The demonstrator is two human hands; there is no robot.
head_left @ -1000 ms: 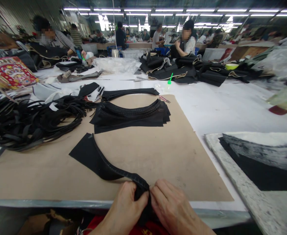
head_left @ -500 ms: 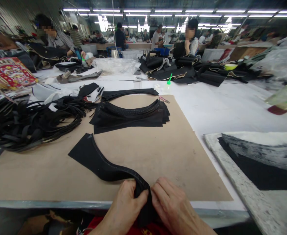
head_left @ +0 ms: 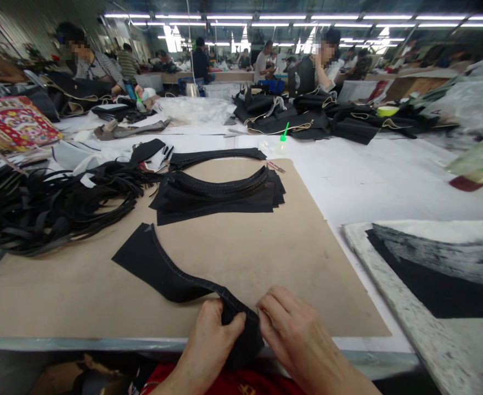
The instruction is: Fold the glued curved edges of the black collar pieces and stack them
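A curved black panel, of leather or a similar sheet, lies across the brown board, with a narrow stitched-looking band along its curved edge. Its near end bends up at the table's front edge, between my hands. My left hand is closed around that end, thumb pressed on top near the band. The fingers of my right hand are pinched together at the band's tip, just right of my left thumb. What lies between these fingertips is partly hidden. Farther back sits a stack of similar black panels.
Black strips lie tangled at left. Small pink-handled snips and a green-tipped bottle stand behind the stack. At right, a pale slab bears a black piece with a smeared white edge. Co-workers sit beyond heaped black pieces.
My right hand has risen slightly and shifted a little right at the panel's end. My left hand has moved slightly left and up, still holding the panel.
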